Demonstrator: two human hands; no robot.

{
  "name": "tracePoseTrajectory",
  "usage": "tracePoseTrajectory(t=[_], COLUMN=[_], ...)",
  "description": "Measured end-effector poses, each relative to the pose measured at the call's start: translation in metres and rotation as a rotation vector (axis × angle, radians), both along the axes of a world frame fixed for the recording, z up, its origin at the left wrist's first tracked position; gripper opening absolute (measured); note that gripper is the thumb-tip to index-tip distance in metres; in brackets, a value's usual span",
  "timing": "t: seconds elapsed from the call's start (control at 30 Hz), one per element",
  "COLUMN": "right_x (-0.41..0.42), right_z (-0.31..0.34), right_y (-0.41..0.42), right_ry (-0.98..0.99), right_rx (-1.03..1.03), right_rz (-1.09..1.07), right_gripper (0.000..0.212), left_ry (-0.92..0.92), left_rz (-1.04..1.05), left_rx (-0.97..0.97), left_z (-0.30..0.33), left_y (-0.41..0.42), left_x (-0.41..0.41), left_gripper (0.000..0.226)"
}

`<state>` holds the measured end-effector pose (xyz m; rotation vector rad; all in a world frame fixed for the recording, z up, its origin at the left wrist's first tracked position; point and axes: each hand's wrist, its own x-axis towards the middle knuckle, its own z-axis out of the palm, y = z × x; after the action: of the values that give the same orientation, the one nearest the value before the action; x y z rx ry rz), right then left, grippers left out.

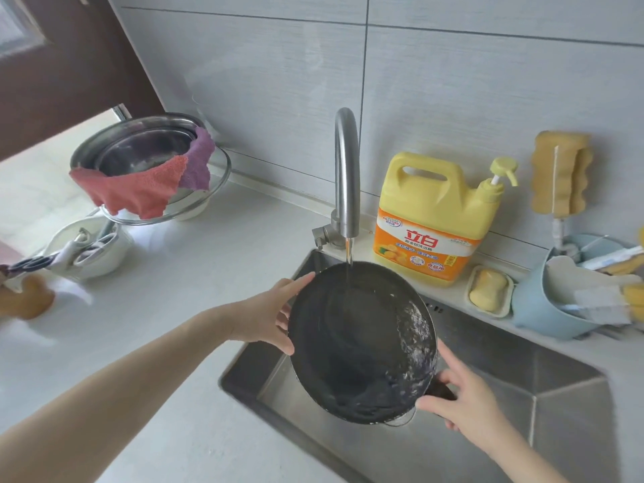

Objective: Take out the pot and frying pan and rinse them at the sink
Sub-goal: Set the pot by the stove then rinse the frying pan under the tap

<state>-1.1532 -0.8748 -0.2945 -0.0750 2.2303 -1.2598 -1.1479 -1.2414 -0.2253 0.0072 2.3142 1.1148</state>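
From the head camera I saw a pale, smooth tabletop (195, 273) under a wall of large grey tiles (470, 99), with a brushed steel sink (522, 395) sunk into it. A curved steel faucet (346, 176) ran a thin stream into the round, dark frying pan (359, 343), which sat tilted over the basin, water foaming along its right rim. My left hand (265, 315) pressed spread fingers against the pan's left edge; my right hand (467, 406) had its grip closed around the dark handle. A yellow plastic detergent jug (435, 217) stood behind the sink, stacked metal bowls (146, 151) draped with red and purple cloths at left.
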Motion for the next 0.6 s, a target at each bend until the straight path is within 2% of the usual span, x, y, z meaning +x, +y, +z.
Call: tracePoseTrajectory(t=[0.17, 0.3, 0.5, 0.57, 0.6], right_x=[-0.025, -0.029, -0.018, -0.012, -0.01], right_z=[0.035, 0.061, 0.077, 0.08, 0.083], right_y=[0.023, 0.034, 0.046, 0.05, 0.05], right_ry=[0.257, 0.405, 0.607, 0.844, 0.981], right_rx=[0.108, 0.245, 0.349, 0.39, 0.413], right_rz=[0.031, 0.033, -0.002, -0.008, 0.005], right_gripper=[0.111, 0.113, 0.11, 0.1, 0.086], left_ry=[0.133, 0.282, 0.68, 0.898, 1.005], left_rz=[0.024, 0.069, 0.074, 0.106, 0.112], left_rx=[0.133, 0.024, -0.103, -0.19, -0.214], left_z=[-0.017, -0.026, -0.038, -0.045, -0.046], left_y=[0.02, 0.046, 0.066, 0.069, 0.07], left_x=[0.004, 0.0, 0.01, 0.015, 0.017], left_gripper=[0.125, 0.132, 0.132, 0.124, 0.117])
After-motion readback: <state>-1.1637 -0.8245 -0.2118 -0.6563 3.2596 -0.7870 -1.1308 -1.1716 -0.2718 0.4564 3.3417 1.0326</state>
